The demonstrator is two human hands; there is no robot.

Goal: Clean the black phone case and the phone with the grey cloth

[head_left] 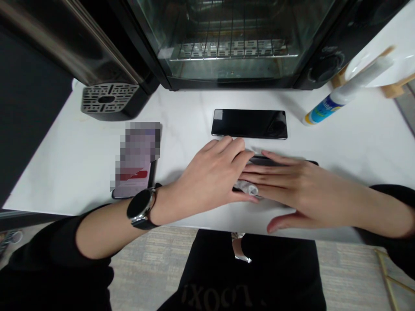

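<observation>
A dark, flat phone-like slab (270, 161) lies on the white counter under both hands, mostly hidden by them. My left hand (215, 172) is closed around its left end, with fingers curled at the far edge and the thumb at the near edge. My right hand (300, 188) rests over its middle, palm down, fingers stretched out flat and pointing left. A crumpled piece of white tissue or clear film (249, 188) pokes out between the hands. Just beyond them lies a black phone (249, 124), its screen dark and a pale sticker on one corner.
A second phone (134, 175) with a lit, blurred screen lies left. Behind stand a toaster oven (231, 82) and a machine with a drip tray (108, 99). A white tube with a blue label (327, 108) stands right, near a white dish (372, 69). The counter's front edge is close.
</observation>
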